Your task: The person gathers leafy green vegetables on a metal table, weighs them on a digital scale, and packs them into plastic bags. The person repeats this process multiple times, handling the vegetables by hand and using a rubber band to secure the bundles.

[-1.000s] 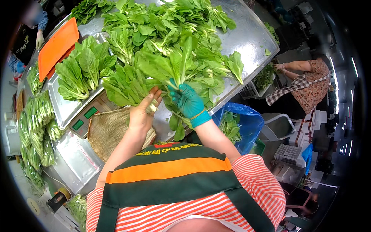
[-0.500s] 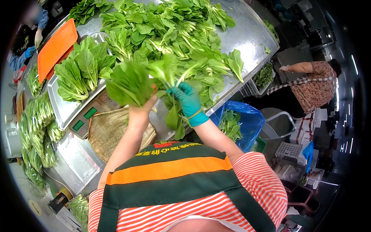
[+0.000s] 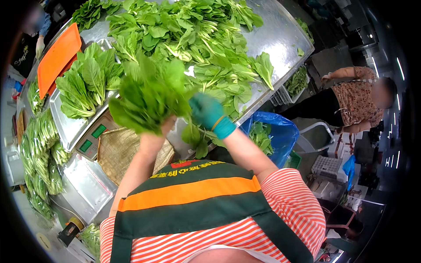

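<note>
My bare left hand (image 3: 165, 126) is closed round the lower end of a bunch of leafy greens (image 3: 147, 94), whose broad leaves are smeared by motion and hide most of the fingers. Close by on its right is my right hand (image 3: 205, 111), in a teal glove with a yellow band at the wrist. Its fingers look curled but are blurred, so whether they grip a stalk does not show. Beyond both hands a large heap of loose greens (image 3: 175, 30) covers much of the metal table (image 3: 280, 30). A few leaves (image 3: 197, 140) hang over the near edge.
At left, trimmed greens (image 3: 90, 76) lie on the metal tray of a scale (image 3: 92, 138), beside an orange board (image 3: 57, 59). Bagged greens (image 3: 41, 149) are stacked farther left. A blue-lined bin (image 3: 280, 136) stands at right. One person (image 3: 355, 94) is beyond it; another is at upper left.
The greens held up between my hands have come together into one fuller bunch at my left hand. That hand has shifted slightly left and nearer; the right hand has turned. The person at right has shifted.
</note>
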Demonstrator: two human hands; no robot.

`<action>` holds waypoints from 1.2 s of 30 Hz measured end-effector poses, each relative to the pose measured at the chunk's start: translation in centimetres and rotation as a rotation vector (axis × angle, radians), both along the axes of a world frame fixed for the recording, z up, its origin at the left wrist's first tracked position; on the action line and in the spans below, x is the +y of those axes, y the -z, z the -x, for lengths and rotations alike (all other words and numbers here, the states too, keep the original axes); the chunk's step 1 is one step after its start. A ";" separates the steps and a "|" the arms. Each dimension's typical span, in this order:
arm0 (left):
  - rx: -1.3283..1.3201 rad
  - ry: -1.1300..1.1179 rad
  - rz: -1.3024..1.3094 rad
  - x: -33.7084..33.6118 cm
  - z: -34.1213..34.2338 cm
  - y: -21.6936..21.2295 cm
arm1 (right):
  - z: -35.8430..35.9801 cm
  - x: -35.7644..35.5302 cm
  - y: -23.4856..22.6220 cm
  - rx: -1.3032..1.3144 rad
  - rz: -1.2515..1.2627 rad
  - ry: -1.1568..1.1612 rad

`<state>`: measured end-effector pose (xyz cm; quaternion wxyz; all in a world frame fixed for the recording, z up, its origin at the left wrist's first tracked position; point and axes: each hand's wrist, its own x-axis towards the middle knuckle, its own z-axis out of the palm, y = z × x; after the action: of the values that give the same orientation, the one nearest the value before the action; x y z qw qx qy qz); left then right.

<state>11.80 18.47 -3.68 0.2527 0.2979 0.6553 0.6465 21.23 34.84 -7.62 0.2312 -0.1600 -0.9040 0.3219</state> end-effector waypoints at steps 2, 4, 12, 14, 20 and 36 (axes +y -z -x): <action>-0.469 0.004 -0.203 0.4 0.2 -0.7 | 0.1 3.9 -0.8 -0.171 -0.420 0.043; -0.785 -0.017 -0.326 1.0 0.2 -1.3 | 0.9 7.6 1.0 -0.376 -0.705 -0.001; -0.915 -0.032 -0.225 -0.5 1.1 0.5 | 0.8 9.3 -3.9 0.057 -0.369 0.083; -0.968 -0.072 -0.243 -0.4 0.7 -0.1 | 0.6 10.1 -2.1 0.326 0.260 0.188; -0.980 -0.035 -0.296 -0.1 -0.1 -1.3 | -0.9 7.5 2.5 0.769 1.847 0.320; -0.709 -0.132 -0.305 1.8 -0.8 0.9 | 0.2 -4.4 -1.5 0.123 1.203 0.060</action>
<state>12.55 20.31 -4.55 0.3740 0.0473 0.4414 0.8143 21.06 30.43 -6.12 0.1611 -0.2690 -0.5434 0.7787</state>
